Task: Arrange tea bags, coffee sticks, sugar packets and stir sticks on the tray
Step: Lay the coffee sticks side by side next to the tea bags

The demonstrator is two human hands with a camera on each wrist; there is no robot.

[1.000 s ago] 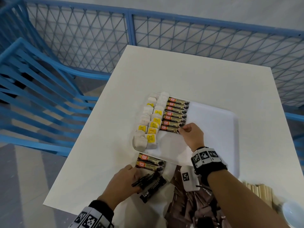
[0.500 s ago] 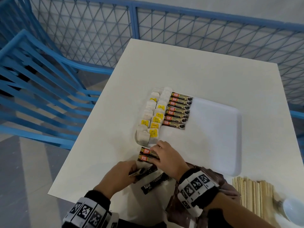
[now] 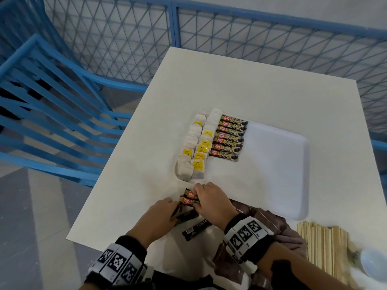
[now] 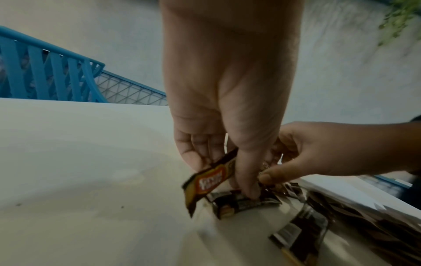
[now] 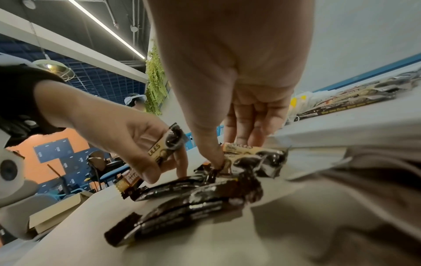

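The left hand (image 3: 156, 218) gripped one coffee stick (image 4: 208, 180) between thumb and curled fingers, the stick tilted up off the white table (image 3: 251, 84) with its orange label end lowest in the left wrist view. Just beside it, the right hand (image 3: 211, 204) reached down onto the loose coffee sticks (image 3: 188, 198) lying in front of the tray; its thumb and fingertips were bent onto the two labelled ones there, pinching at them, though whether either was lifted could not be told. Under and between both hands lay more dark sticks (image 3: 195, 229), face down on the table, one of them apart and nearer the table's front edge.

Beyond the hands sat the white tray (image 3: 293, 174). Along its left side stood two columns of tea bags (image 3: 199, 147), several with yellow tags, overlapping one another. Touching them on the right was a neat column of seven coffee sticks (image 3: 229, 138), labels up, lying crosswise. The rest of the tray's floor was bare.

By the right forearm lay a heap of brown packets (image 3: 266, 222), partly hidden by the wrist band. To the right of those lay a bundle of wooden stir sticks (image 3: 322, 248) on the table, beside a white bowl (image 3: 374, 264) at the frame's edge. A blue chair (image 3: 52, 114) stood left of the table, with a blue mesh fence (image 3: 230, 32) behind.
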